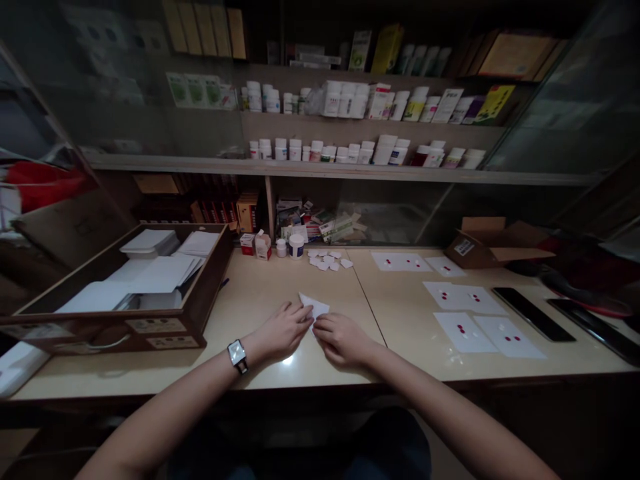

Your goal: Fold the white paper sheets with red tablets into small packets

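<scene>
Both my hands meet at a small white paper [314, 305] on the tabletop, partly folded to a pointed corner. My left hand [284, 329] grips its left side with bent fingers; a watch is on that wrist. My right hand [343, 339] pinches the lower right part of the same paper. Whatever lies inside the fold is hidden. Beyond the hands sits a cluster of small folded white packets [327, 260]. To the right, several flat white paper sheets [465, 332] carry red and white pills.
At left stands a wooden drawer [193, 327] with stacks of white paper. Small boxes [263, 245] and a white jar [297, 247] line the back edge, below shelves of medicine bottles [385, 150]. Black phones [534, 315] and an opened cardboard box [477, 243] are at right.
</scene>
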Demonstrator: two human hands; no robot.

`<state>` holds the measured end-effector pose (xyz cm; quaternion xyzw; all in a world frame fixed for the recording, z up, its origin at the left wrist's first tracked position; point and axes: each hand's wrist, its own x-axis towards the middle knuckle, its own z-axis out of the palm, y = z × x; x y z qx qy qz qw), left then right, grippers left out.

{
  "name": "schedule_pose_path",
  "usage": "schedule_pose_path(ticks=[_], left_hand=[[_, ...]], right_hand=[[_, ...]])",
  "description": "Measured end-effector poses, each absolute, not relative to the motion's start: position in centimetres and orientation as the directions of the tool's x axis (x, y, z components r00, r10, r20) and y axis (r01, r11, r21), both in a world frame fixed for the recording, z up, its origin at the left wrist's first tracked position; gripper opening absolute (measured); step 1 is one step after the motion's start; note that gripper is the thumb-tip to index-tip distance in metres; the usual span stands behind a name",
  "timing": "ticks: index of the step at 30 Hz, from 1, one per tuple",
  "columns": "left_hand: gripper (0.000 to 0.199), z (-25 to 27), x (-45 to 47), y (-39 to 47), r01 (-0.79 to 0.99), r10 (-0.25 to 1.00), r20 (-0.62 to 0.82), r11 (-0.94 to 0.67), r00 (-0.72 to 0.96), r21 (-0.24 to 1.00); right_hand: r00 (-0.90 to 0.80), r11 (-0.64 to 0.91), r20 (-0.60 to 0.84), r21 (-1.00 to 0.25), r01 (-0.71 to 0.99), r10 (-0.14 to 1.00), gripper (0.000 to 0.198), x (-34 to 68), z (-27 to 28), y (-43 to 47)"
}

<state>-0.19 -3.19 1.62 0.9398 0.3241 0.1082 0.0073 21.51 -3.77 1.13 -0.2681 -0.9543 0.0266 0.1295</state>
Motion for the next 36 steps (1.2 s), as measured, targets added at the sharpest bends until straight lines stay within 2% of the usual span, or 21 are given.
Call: schedule_pose_path(ticks=[11,16,24,30,36], left_hand=[[0.030,1.7,-0.1,-2.9,0.556,0.566,0.205,-0.824,0.799,0.110],[0.027,0.8,0.4,-2.4,0.554,0.543,0.202,-0.832,0.815,-0.001],[0.022,0.0,-0.1,-2.3,0.355,0.329,0.186,-0.926,0.926,-0.126],[0.016,0.5,0.4,-2.3,0.367,0.347,0.136,-0.913,0.928,-0.179],[0.015,0.3,0.6,-2.4,0.391,0.366,0.145,-0.894,0.919,-0.219]], right_hand=[[-0.810,0.845,0.245,-0.203,0.495,0.533,0.025,21.7,1.4,-3.1],[-0.798,0.831,0.236,-0.207,0.516,0.554,0.025,21.8,1.6,-2.5],[-0.792,0.816,0.214,-0.244,0.524,0.572,0.029,21.6,1.7,-2.0],[-0.776,0.790,0.186,-0.273,0.549,0.603,0.027,21.3,1.7,-1.8],[-0.708,0.719,0.196,-0.372,0.587,0.679,0.034,21.1,1.5,-1.6]])
